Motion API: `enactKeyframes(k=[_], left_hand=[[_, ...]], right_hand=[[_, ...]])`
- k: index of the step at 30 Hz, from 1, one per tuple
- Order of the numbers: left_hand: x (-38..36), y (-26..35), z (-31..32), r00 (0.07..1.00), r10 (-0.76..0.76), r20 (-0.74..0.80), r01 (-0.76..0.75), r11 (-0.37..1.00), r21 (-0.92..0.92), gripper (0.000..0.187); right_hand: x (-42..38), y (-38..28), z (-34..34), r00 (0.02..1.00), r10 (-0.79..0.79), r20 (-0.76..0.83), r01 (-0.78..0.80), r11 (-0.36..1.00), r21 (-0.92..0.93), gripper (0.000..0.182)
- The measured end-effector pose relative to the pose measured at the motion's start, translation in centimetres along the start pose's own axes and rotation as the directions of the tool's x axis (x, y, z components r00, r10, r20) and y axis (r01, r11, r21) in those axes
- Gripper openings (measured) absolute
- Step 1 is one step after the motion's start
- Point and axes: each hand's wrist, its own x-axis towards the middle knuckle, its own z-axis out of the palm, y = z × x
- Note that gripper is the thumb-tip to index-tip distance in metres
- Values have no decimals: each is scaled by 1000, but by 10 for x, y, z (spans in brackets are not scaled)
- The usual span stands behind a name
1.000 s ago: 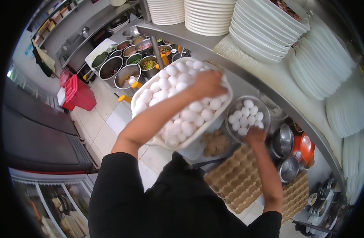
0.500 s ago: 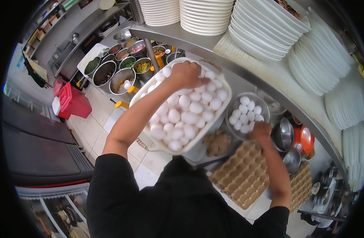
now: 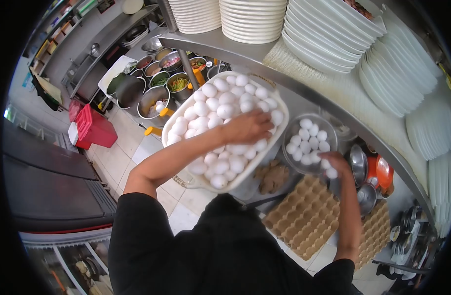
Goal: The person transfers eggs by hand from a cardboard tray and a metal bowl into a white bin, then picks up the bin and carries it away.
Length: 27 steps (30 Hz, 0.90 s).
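Note:
A white basket (image 3: 220, 188) is heaped with white eggs (image 3: 218, 181). My left hand (image 3: 249, 128) lies palm down on the eggs at the basket's right side, fingers apart; what is under the palm is hidden. To the right stands a metal bowl (image 3: 290, 162) holding several eggs (image 3: 304, 134). At its near right rim, my right hand (image 3: 339, 164) is curled around eggs (image 3: 331, 172), which show at its fingertips.
Brown egg trays (image 3: 304, 216) are stacked near my right forearm, beside pieces of ginger (image 3: 273, 178). A steel shelf with stacked plates (image 3: 323, 42) overhangs the counter. Metal pots of ingredients (image 3: 154, 103) stand left; smaller bowls (image 3: 367, 196) stand right.
My left hand has moved from the basket's far edge nearer to me, onto eggs at the right side. My right hand has shifted slightly right at the bowl's rim, and eggs now show by its fingers.

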Motion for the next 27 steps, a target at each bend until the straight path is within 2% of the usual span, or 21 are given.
enactKeyframes(k=[1, 4, 5, 7, 10, 12, 14, 15, 18, 20, 21, 22, 24, 27], left_hand=[[-1, 0, -1, 1000, -11, -8, 10, 1000, -16, 24], [-1, 6, -5, 988, -51, -148, 38, 995, -90, 31], [4, 14, -16, 982, -170, -86, 141, 952, -271, 36], [19, 41, -48, 922, -373, 103, 360, 733, -576, 45], [21, 37, -69, 960, -279, 4, 223, 756, -615, 57], [16, 37, -97, 947, -319, -43, 255, 825, -505, 53], [-9, 26, -110, 885, -465, -29, 369, 738, -565, 50], [-22, 25, -115, 859, -502, -96, 390, 765, -512, 51], [-64, 37, -140, 762, -646, 37, 627, 724, -287, 50], [-99, 42, -128, 751, -653, 95, 656, 723, -218, 49], [-116, 45, -119, 809, -585, 54, 587, 801, -117, 47], [-126, 48, -111, 822, -564, 78, 569, 818, -78, 48], [-137, 54, -98, 857, -511, 63, 511, 859, 11, 49], [-146, 59, -88, 878, -479, 1, 478, 877, 46, 50]], right_hand=[[-6, -3, 0, 1000, -12, 17, 8, 979, 203, 36], [-23, -28, 19, 990, -141, 13, 118, 873, 473, 39], [-32, -46, 31, 985, -169, 14, 138, 844, 518, 36], [-46, -84, 60, 963, -261, 61, 186, 815, 549, 36], [-57, -136, 101, 887, -425, 181, 276, 802, 529, 35], [-65, -164, 130, 849, -492, 192, 342, 789, 511, 35], [-71, -186, 148, 830, -491, 265, 330, 815, 477, 35], [-68, -189, 158, 837, -484, 255, 339, 825, 453, 34], [-55, -189, 181, 847, -469, 251, 352, 848, 395, 32], [-46, -182, 193, 835, -464, 295, 343, 859, 380, 30], [-42, -178, 201, 818, -525, 233, 495, 850, 179, 30], [-39, -173, 213, 783, -593, 188, 609, 792, -40, 31], [-39, -170, 234, 664, -731, 159, 703, 537, -467, 32], [-45, -172, 257, 670, -717, 192, 652, 446, -613, 38]])
